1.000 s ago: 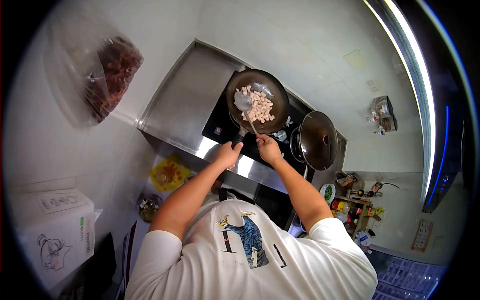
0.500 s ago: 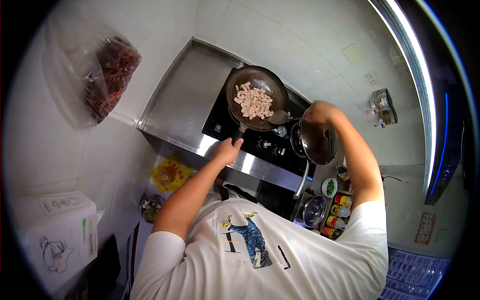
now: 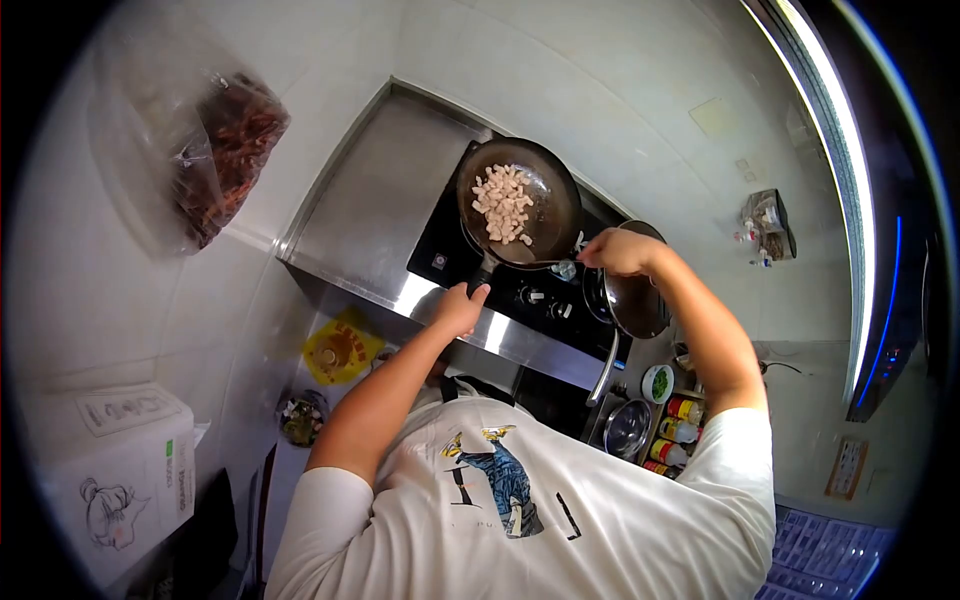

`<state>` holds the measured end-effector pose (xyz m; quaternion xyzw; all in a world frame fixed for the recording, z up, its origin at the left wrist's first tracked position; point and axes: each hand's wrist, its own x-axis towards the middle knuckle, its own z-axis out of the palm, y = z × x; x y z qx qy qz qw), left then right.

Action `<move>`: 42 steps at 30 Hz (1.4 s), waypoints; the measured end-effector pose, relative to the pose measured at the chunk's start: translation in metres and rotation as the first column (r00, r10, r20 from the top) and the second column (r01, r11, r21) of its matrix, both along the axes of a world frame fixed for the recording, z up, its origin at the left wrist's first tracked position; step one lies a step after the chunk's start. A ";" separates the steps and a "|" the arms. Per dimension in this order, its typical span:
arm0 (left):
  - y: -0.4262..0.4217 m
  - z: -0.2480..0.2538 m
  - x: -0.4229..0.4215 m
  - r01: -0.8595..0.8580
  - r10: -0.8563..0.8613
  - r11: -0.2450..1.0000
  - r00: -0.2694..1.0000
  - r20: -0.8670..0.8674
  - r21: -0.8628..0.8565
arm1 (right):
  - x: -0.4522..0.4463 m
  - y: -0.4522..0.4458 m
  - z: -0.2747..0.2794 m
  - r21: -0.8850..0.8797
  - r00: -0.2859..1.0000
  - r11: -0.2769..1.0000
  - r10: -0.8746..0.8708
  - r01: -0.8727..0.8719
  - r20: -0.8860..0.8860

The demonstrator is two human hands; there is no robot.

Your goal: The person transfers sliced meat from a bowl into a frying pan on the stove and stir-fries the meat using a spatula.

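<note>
A dark wok sits on the black cooktop, and pale chopped meat pieces are heaped in its left half. My left hand is closed around the wok handle at the near side. Pinched in my right hand is a spatula, seen nearly edge-on along the wok's near right rim. Much of its handle is hidden by the fingers. Just below that hand a second dark pan with a long metal handle is partly covered by my hand and forearm.
Control knobs line the cooktop's front. On the right are a bowl of chopped greens, a metal bowl and several bottles. A bag with dark reddish contents hangs at the left wall. The range hood edges the right.
My right hand has moved left toward the wok, and the spatula has turned edge-on at the rim. The meat has shifted left into a tighter heap. My left hand keeps its grip.
</note>
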<state>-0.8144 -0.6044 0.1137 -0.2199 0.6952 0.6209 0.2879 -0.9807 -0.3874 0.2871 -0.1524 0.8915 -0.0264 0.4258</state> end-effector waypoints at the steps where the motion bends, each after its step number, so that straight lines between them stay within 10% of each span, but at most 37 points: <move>1: 0.000 0.002 0.001 0.004 -0.004 1.000 1.000 -0.002 -0.002 | -0.003 0.005 -0.023 -0.089 0.999 0.996 -0.029 0.028 -0.016; 11: -0.001 0.002 0.001 -0.005 0.005 0.999 1.000 -0.001 -0.032 | 0.001 -0.001 -0.035 -0.410 0.816 0.755 -0.576 0.511 -0.043; 16: 0.002 0.000 0.000 -0.035 0.035 0.999 0.999 0.010 -0.008 | -0.005 0.001 -0.156 -0.450 0.876 0.879 -0.337 0.160 -0.345; 30: 0.006 -0.011 -0.002 0.000 0.000 0.999 1.000 -0.027 -0.032 | 0.017 0.029 -0.076 -0.217 0.963 0.964 -0.192 0.150 -0.190; 33: 0.009 -0.011 0.001 -0.057 0.055 0.998 0.997 -0.058 -0.037 | 0.027 0.024 -0.142 -0.273 0.937 0.957 -0.182 0.099 -0.299; 42: 0.001 -0.010 0.000 -0.026 0.027 0.999 0.999 -0.023 0.046 | 0.014 0.033 -0.024 -0.118 0.944 0.986 -0.150 0.120 -0.293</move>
